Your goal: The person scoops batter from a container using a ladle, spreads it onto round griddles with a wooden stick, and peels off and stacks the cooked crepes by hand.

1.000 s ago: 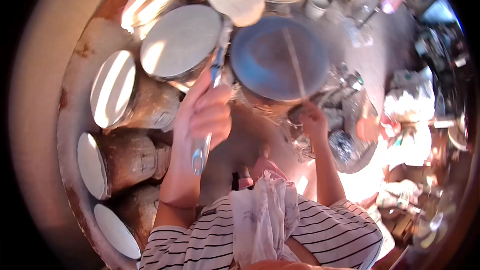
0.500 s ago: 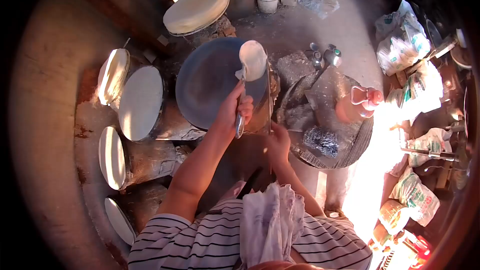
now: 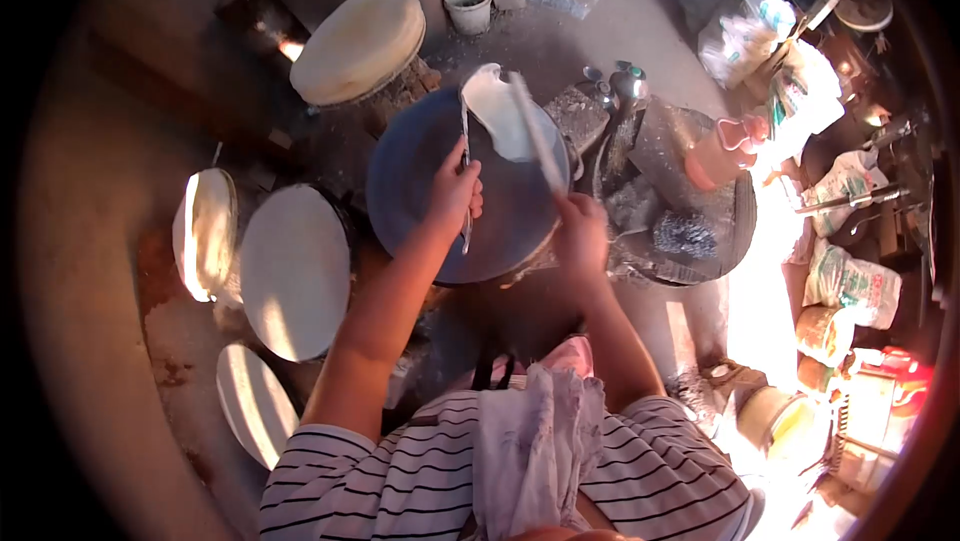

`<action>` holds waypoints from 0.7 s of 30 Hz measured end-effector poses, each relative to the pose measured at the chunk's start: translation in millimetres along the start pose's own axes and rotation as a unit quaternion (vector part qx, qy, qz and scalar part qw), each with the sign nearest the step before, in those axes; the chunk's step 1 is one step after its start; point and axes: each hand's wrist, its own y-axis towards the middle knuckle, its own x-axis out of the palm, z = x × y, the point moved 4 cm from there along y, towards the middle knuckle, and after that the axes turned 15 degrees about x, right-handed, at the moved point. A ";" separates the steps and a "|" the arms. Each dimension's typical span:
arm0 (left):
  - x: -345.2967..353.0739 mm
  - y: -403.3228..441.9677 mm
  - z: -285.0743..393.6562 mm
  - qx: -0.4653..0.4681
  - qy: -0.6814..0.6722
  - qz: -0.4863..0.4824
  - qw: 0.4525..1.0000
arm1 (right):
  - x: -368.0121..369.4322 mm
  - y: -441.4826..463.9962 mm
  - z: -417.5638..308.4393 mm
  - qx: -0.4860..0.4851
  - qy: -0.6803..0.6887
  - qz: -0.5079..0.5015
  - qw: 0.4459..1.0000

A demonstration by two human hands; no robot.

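My left hand (image 3: 455,191) is closed around the handle of a metal ladle (image 3: 465,119), whose bowl is turned edge-on over the far part of a dark round griddle (image 3: 420,156). White batter (image 3: 500,113) lies in a patch on the griddle beside the ladle. My right hand (image 3: 582,231) grips one end of a long thin flat scraper (image 3: 537,131). Slightly blurred, its blade reaches over the right edge of the batter; whether it touches the batter I cannot tell.
Pale round stacks (image 3: 358,46) stand beyond the griddle and to its left, including a large white one (image 3: 295,276). At right, a round stand (image 3: 735,231) holds a pink jug (image 3: 715,156) and a scrubbing pad (image 3: 685,236). Plastic bags (image 3: 745,26) lie farther right.
The ladle has tipped from level to edge-on, and its batter is now on the griddle. My right hand has moved forward, bringing the scraper over the batter. The view has shifted.
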 end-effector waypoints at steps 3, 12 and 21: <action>-24.7 -9.8 9.1 -0.004 0.119 -0.025 0.993 | 6.4 -26.0 18.7 0.018 0.000 -0.028 0.999; -101.0 -7.9 -4.6 0.231 0.556 -0.026 0.798 | 29.3 -10.0 14.9 -0.020 -0.058 0.019 0.998; -121.8 -34.0 -11.5 0.313 0.484 0.046 0.816 | 33.9 22.3 7.4 -0.090 -0.021 -0.007 0.996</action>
